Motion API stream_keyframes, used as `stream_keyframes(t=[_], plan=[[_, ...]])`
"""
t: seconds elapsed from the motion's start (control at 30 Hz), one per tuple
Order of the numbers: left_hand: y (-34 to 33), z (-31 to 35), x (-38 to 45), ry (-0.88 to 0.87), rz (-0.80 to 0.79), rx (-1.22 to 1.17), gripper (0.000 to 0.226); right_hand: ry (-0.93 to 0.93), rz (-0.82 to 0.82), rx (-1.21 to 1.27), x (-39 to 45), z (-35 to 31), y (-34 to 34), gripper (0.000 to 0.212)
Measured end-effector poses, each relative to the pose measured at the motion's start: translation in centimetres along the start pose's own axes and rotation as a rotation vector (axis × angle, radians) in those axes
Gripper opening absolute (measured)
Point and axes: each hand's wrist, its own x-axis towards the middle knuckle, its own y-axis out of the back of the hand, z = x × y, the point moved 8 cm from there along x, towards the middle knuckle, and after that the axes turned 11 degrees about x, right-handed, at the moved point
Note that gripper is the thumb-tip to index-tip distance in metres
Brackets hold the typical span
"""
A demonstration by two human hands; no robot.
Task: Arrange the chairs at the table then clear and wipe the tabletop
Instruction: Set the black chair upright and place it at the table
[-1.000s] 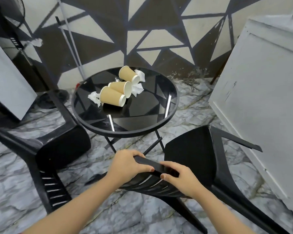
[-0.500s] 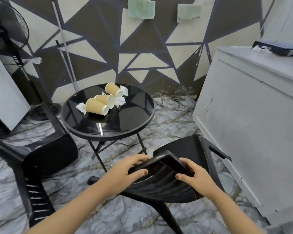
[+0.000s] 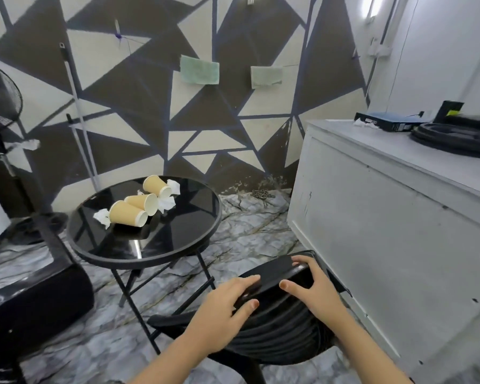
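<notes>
Two bare hands gripped the curved top rail of the black plastic chair (image 3: 277, 314) nearest the camera: the left hand (image 3: 225, 311) was closed over its near edge, the right hand (image 3: 315, 289) closed across its far corner. Over the preceding second we saw this chair brought up from a toppled position to a raised, tilted one, just right of the round black glass-topped folding table (image 3: 150, 245). We judged that the chair-arranging step was under way and unfinished. A second black plastic chair (image 3: 36, 295) lay tipped over left of the table. On the table's far-left part, three tan paper cups (image 3: 128, 214) lay on their sides among crumpled white tissues (image 3: 166, 203), so clearing and wiping remained. Two green cloths (image 3: 200, 70) hung on the wall behind the table. The held chair's seat and feet were hidden beneath its back and our arms; we could not tell whether any leg touched the floor.
</notes>
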Motion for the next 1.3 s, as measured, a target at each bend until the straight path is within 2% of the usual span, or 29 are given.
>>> stream_keyframes(t=[0.2, 0.4, 0.5, 0.6, 0.7, 0.77, 0.83, 0.93, 1.13, 1.2, 1.3], plan=[[-1.8, 2.6, 0.9, -0.137, -0.028, 0.131, 0.043, -0.077, 0.091, 0.038, 0.4, 1.8, 3.9, 0.06], [-1.2, -3.8, -1.1, 0.055, -0.01, 0.024, 0.034, -0.098, 0.137, 0.069, 0.8, 3.1, 7.6, 0.069], [-1.2, -6.4, -1.6, 0.102, -0.016, 0.036, 0.029, -0.092, 0.125, 0.082, 1.0, 3.5, 9.3, 0.059], [-1.7, -8.9, -1.2, 0.221, -0.033, 0.003, 0.023, -0.068, 0.153, 0.116, 1.3, 3.8, 11.1, 0.043], [-2.6, -10.9, -0.2, 0.323, -0.072, -0.042, 0.017, -0.05, 0.133, 0.128, 1.7, 3.9, 12.2, 0.037], [-2.9, -11.7, 1.1, 0.365, -0.037, -0.065, 0.025, -0.045, 0.146, 0.151, 2.0, 4.1, 12.9, 0.035], [-2.6, -12.0, 2.6, 0.408, 0.063, -0.119, 0.023, -0.037, 0.198, 0.191, 2.5, 4.2, 13.6, 0.037], [-1.5, -12.1, 5.4, 0.398, 0.144, -0.191, 0.017, -0.054, 0.244, 0.259, 3.2, 4.8, 14.5, 0.043], [-0.5, -12.4, 12.6, 0.332, 0.064, -0.268, 0.013, -0.035, 0.422, 0.345, 3.5, 6.6, 18.1, 0.036], [-1.3, -11.9, 14.9, 0.305, 0.023, -0.359, 0.014, -0.039, 0.471, 0.357, 3.5, 7.2, 19.4, 0.041], [-2.3, -11.2, 18.0, 0.275, 0.065, -0.495, 0.032, -0.038, 0.547, 0.366, 3.4, 8.3, 21.5, 0.066]])
